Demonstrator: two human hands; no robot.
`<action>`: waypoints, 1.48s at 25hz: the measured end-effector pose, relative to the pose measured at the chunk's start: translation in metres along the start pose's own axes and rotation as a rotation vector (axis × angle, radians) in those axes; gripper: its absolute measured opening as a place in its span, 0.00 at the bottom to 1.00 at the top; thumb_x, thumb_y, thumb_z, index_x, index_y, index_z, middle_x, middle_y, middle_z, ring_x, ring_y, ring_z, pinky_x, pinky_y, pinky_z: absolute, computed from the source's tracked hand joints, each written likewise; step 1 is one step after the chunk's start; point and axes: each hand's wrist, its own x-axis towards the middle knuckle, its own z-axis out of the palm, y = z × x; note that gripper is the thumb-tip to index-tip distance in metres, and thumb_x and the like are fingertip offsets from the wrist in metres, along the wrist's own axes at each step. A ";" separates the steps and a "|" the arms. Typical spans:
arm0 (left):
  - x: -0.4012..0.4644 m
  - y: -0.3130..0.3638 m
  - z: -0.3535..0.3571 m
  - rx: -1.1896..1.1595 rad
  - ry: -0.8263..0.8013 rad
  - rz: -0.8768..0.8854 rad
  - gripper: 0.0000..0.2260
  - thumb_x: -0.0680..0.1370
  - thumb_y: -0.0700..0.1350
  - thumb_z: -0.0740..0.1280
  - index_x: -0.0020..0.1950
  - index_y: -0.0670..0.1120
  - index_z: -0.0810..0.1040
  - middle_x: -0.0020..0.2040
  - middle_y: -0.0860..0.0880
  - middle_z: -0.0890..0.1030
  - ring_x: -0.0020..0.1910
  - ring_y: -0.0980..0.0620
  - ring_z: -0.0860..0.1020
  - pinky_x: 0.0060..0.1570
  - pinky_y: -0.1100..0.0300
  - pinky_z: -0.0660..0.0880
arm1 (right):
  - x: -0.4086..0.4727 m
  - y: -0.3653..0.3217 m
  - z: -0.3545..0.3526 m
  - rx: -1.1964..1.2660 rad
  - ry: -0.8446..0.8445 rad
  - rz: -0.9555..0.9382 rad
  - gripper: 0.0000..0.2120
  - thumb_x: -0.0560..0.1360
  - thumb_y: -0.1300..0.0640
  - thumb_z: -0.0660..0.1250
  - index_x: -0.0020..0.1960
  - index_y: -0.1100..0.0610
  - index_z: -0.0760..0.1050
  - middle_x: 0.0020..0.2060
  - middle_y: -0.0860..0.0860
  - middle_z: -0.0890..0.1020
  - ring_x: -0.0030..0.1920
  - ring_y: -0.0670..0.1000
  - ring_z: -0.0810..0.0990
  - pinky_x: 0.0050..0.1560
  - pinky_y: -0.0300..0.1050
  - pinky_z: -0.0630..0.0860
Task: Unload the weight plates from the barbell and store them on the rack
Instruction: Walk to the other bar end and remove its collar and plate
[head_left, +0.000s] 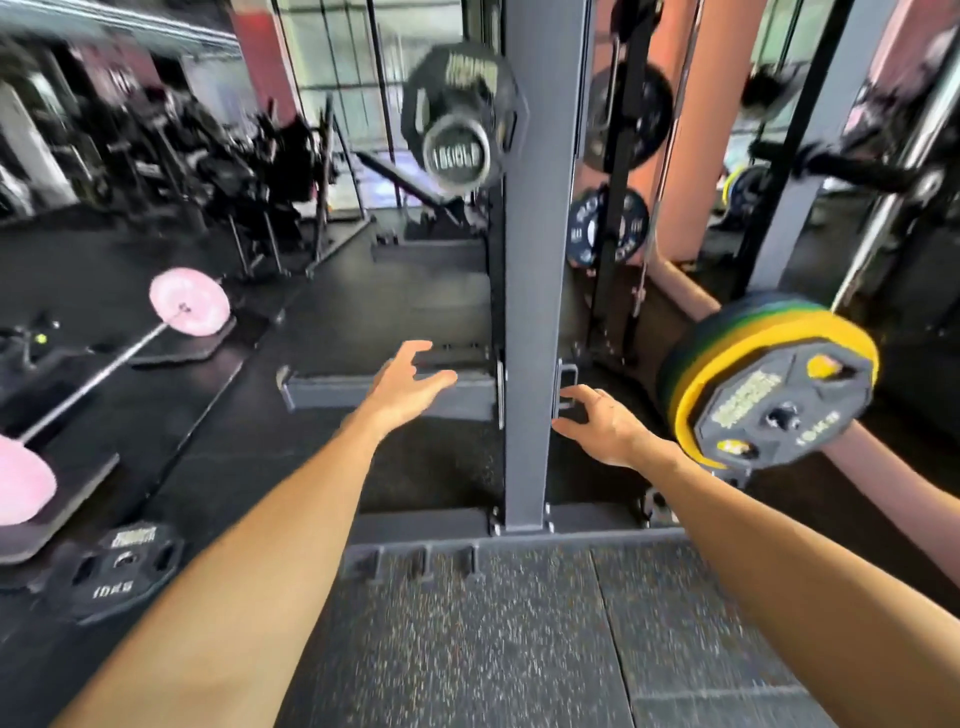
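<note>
Grey steel rack upright (535, 312) stands centre, between both arms. Stack of round yellow, green and black weight plates (769, 384) sits on the barbell end at right, near the right hand (605, 426) but apart from its fingers (576, 397). Another black plate (462, 104) hangs high on the rack. Black 10 kg plate (117, 571) lies on the floor lower left. Left hand (410, 379) spread, right hand loose; both hold nothing.
</note>
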 end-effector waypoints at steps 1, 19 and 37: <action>0.008 0.019 -0.015 -0.007 0.038 0.041 0.27 0.70 0.62 0.68 0.68 0.65 0.64 0.69 0.47 0.69 0.64 0.46 0.72 0.59 0.51 0.70 | 0.010 -0.014 -0.020 -0.004 0.039 -0.029 0.26 0.76 0.47 0.66 0.71 0.53 0.65 0.65 0.57 0.72 0.63 0.55 0.74 0.64 0.44 0.66; 0.066 0.221 -0.152 0.123 0.373 0.425 0.20 0.77 0.55 0.65 0.68 0.54 0.69 0.54 0.50 0.78 0.47 0.52 0.77 0.45 0.58 0.71 | 0.109 -0.167 -0.227 -0.064 0.391 -0.349 0.24 0.77 0.46 0.63 0.69 0.54 0.66 0.64 0.56 0.75 0.58 0.56 0.78 0.59 0.50 0.74; 0.256 0.223 -0.137 0.247 0.207 0.595 0.16 0.80 0.53 0.64 0.66 0.51 0.76 0.51 0.45 0.80 0.47 0.46 0.79 0.51 0.53 0.76 | 0.291 -0.235 -0.218 -0.102 0.396 -0.108 0.26 0.76 0.34 0.55 0.33 0.56 0.66 0.31 0.52 0.75 0.35 0.57 0.76 0.40 0.46 0.73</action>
